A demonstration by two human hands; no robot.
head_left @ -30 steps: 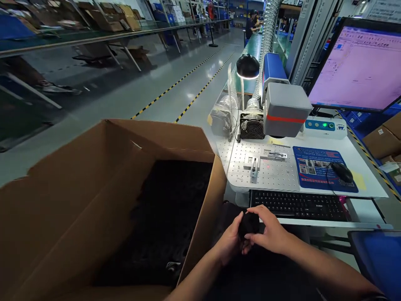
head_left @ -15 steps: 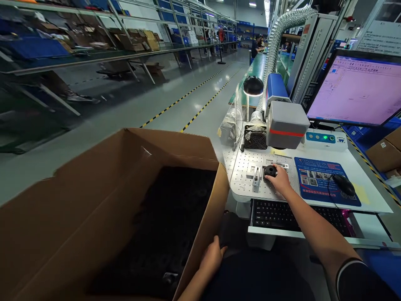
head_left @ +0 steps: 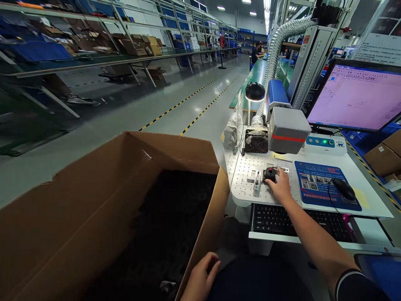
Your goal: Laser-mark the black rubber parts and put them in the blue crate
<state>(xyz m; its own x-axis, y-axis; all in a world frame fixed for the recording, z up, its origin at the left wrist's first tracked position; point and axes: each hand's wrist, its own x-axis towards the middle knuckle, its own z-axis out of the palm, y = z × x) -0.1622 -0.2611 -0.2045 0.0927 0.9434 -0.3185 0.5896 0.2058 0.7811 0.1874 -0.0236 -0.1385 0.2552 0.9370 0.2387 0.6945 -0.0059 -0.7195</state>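
Right hand: the right hand (head_left: pixel 281 187) reaches forward over the counter (head_left: pixel 369 205), its fingers curled down around a small black round part (head_left: pixel 270 173); it grips the part from the near right side.
Black round part: it sits on the perforated plate (head_left: pixel 241 184), directly below the grey box-shaped machine head (head_left: pixel 288 130) and just right of a small metal stop (head_left: pixel 256 177). A red spot shows on its top. It looks roughly round, so no long axis can be made out.
Left hand: the left hand (head_left: pixel 199 279) lies low, well back from the grey machine head, loosely curled with the fingers half open. It rests at the near edge of the cardboard box (head_left: pixel 94 209) and holds nothing that can be seen.
Nearer hand: the right is on the part; the left is well apart from it, toward the box.
Around the machine head: a keyboard (head_left: pixel 297 219) lies in front of it on a lower tray, a blue mat (head_left: pixel 322 186) with a mouse (head_left: pixel 343 189) to its right, a monitor (head_left: pixel 357 98) behind and right, a small fan (head_left: pixel 256 141) touching its left side.
Hard to see: the box's contents are a dark mass, single pieces not tellable. The right palm covers the part's near side, and how it seats on the plate is hidden. The left hand's fingertips merge with dark cloth.
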